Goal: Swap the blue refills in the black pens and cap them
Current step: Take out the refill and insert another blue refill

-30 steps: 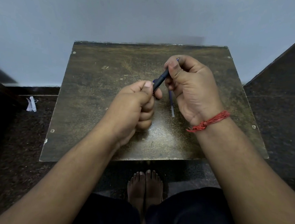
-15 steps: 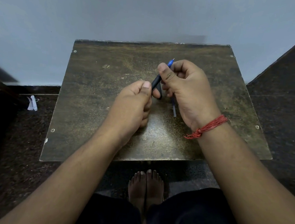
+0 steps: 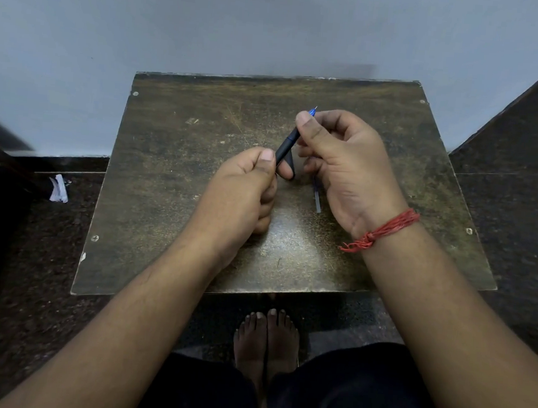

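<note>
I hold a black pen slanted above the middle of the small worn table. My left hand grips its lower end in a fist. My right hand pinches its upper end between thumb and fingers, and the blue tip pokes out just past the thumb. A second dark piece shows between the hands, partly hidden. A thin refill lies on the table under my right hand, mostly covered by it.
The table stands against a pale wall. A dark speckled floor surrounds it, with a raised dark ledge at the right. A scrap of white paper lies on the floor at the left. My bare feet are below the table's near edge.
My right hand slid down the pen, so the blue tip now sticks out past the thumb. The left hand kept its grip and barely moved.
</note>
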